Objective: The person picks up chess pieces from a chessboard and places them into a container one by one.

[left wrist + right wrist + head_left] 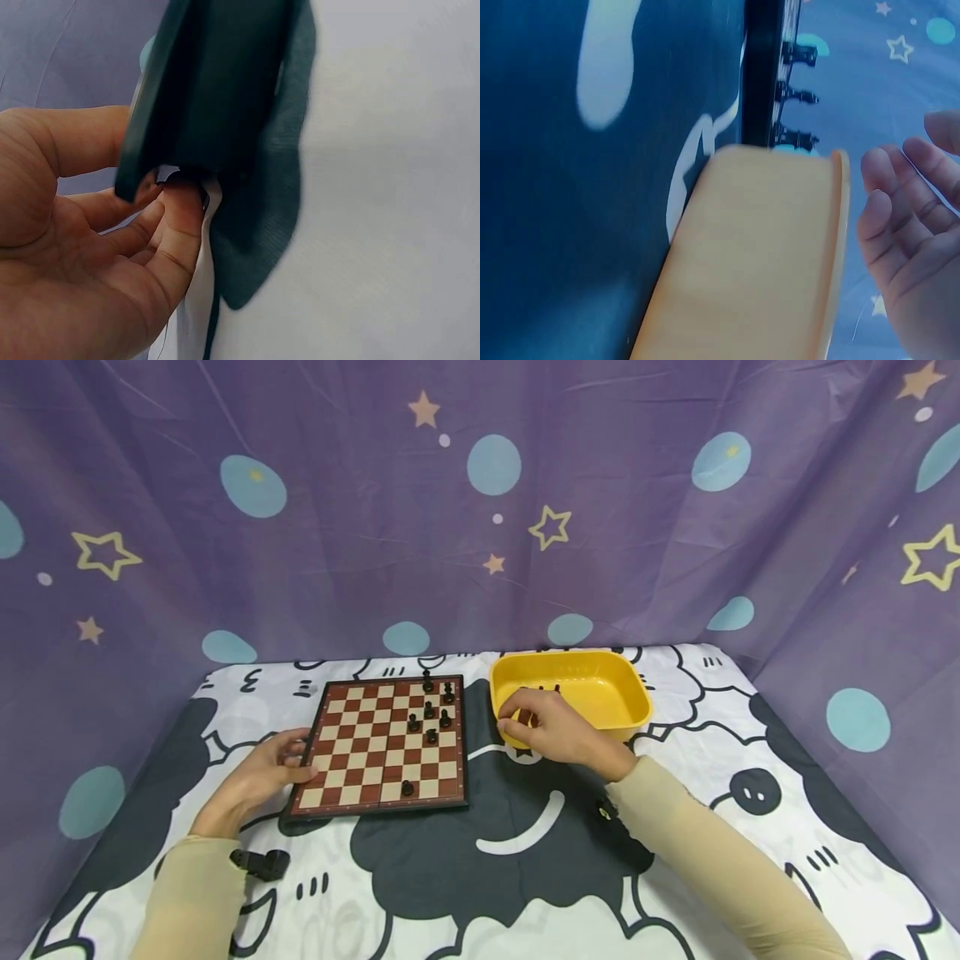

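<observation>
A brown-and-cream chessboard (352,747) with a dark frame is gripped at its left edge by my left hand (262,772). The thumb lies over the rim and the other fingers go under it, as the left wrist view shows from the board's dark side (217,90). Several black chess pieces stand on the board's right half, among them a pawn (407,788) near the front edge. My right hand (555,727) hovers over the front left rim of a yellow tub (630,714), fingers loosely bent. No piece shows between its fingers in the right wrist view.
A few small dark pieces (557,688) lie in the tub, partly hidden behind my right hand. Board and tub rest side by side on a patterned cloth (420,868). A purple curtain (337,568) stands close behind them and along both sides.
</observation>
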Motion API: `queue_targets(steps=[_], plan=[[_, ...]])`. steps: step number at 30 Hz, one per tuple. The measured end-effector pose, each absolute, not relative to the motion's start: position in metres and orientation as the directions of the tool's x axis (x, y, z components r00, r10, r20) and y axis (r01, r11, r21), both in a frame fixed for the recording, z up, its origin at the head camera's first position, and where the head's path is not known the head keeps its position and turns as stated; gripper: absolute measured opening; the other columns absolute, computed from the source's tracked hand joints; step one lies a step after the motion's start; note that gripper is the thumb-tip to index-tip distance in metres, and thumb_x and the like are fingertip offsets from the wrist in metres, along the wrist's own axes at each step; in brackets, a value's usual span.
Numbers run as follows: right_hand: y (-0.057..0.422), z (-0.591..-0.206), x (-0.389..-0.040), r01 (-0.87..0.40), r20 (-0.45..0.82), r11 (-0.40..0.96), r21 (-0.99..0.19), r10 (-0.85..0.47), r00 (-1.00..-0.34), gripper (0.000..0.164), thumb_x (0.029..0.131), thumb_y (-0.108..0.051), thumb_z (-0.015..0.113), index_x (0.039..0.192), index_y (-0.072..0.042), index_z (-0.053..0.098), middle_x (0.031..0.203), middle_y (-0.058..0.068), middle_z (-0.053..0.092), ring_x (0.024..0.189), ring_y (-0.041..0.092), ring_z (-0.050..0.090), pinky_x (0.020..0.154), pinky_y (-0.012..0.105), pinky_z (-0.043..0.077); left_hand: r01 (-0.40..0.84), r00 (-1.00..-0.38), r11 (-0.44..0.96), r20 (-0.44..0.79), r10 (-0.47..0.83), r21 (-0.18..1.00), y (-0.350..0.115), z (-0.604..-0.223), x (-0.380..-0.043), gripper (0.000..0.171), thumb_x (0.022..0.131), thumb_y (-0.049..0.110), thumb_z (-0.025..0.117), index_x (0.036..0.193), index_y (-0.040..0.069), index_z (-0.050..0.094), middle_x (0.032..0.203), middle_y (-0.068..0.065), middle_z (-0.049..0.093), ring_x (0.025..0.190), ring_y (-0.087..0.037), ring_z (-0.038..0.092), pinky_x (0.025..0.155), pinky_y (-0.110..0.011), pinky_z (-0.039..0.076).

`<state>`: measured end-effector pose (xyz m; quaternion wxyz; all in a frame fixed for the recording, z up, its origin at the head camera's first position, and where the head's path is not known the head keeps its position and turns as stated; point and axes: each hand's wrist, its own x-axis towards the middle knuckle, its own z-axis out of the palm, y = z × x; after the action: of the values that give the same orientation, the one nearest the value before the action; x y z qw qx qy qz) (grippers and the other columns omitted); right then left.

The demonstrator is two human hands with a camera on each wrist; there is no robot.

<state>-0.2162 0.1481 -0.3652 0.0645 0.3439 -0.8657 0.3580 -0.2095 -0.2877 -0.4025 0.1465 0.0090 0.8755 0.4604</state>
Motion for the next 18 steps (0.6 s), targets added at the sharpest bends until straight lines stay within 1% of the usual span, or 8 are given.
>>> queue_targets(steps=[5,6,12,15,18], plan=[[0.132,-0.366,-0.213,-0.672,0.347,0.49,-0.555,-0.597,-0.723,0.011,0.091,-0.023,0.066,0.099,-0.016,0.069,0.09,-0.012,0.063,0.072,0.007,0.055,0.065,0.025,0.048,-0.134,-0.958,0.565,-0.252,0.137,0.814,-0.291,-0.401,-0.203,0.085,0.085,0.011,0.07,0.151,-0.002,0.016,0.139,-0.03,0.033,0.116,-0.039,0.043,0.093,-0.053,0.038],[0.129,-0.366,-0.213,-0.675,0.344,0.483,-0.558,-0.606,-0.718,0.012,0.091,-0.022,0.066,0.1,-0.015,0.069,0.09,-0.011,0.063,0.072,0.007,0.055,0.064,0.025,0.048,-0.135,-0.958,0.563,-0.252,0.135,0.816,-0.291,-0.401,-0.202,0.085,0.085,0.01,0.07,0.151,-0.002,0.016,0.139,-0.03,0.034,0.116,-0.039,0.044,0.093,-0.053,0.038],[0.116,-0.369,-0.209,-0.687,0.33,0.464,-0.56,-0.636,-0.698,0.012,0.092,-0.023,0.065,0.101,-0.017,0.068,0.09,-0.011,0.061,0.07,0.01,0.054,0.061,0.025,0.047,-0.153,-0.958,0.573,-0.263,0.114,0.805,-0.291,-0.4,-0.202,0.085,0.085,0.011,0.07,0.151,-0.001,0.017,0.139,-0.03,0.034,0.118,-0.041,0.044,0.095,-0.057,0.036],[0.112,-0.37,-0.207,-0.683,0.32,0.463,-0.565,-0.64,-0.699,0.012,0.092,-0.023,0.066,0.102,-0.017,0.067,0.091,-0.01,0.061,0.068,0.011,0.054,0.059,0.025,0.046,-0.157,-0.959,0.565,-0.262,0.109,0.81,-0.287,-0.4,-0.204,0.084,0.085,0.011,0.071,0.151,0.0,0.019,0.138,-0.028,0.036,0.116,-0.039,0.047,0.095,-0.055,0.037],[0.106,-0.369,-0.205,-0.682,0.309,0.458,-0.57,-0.65,-0.694,0.015,0.091,-0.024,0.066,0.103,-0.015,0.068,0.092,-0.01,0.061,0.067,0.011,0.053,0.058,0.026,0.046,-0.16,-0.96,0.554,-0.259,0.105,0.817,-0.286,-0.4,-0.205,0.084,0.085,0.011,0.071,0.151,0.001,0.02,0.137,-0.027,0.037,0.115,-0.039,0.047,0.095,-0.054,0.038]])
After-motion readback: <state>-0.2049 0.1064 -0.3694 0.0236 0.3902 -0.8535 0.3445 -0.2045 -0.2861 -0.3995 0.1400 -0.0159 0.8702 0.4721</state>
